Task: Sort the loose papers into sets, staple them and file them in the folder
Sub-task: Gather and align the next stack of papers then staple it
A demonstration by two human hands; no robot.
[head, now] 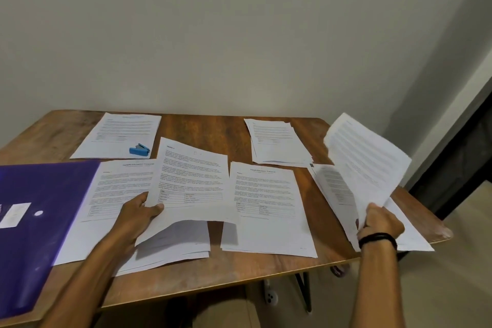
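My left hand (pixel 138 212) grips a printed sheet (pixel 191 184) by its lower left edge and holds it raised over a pile of papers (pixel 117 194) at the table's front. My right hand (pixel 379 222) grips a lifted sheet (pixel 367 160) above another pile (pixel 332 186) at the right edge. A further set (pixel 266 202) lies flat between my hands. Two more stacks lie at the back, the left stack (pixel 117 133) and the right stack (pixel 277 144). A blue stapler (pixel 139 149) rests on the back left stack. The purple folder (pixel 34 221) lies at the front left.
The wooden table (pixel 207 130) stands against a plain wall. Its right corner (pixel 444 231) is rounded, and some papers overhang it. Black table legs (pixel 303 287) and a bare floor show below the front edge. A dark doorway (pixel 463 162) is at the far right.
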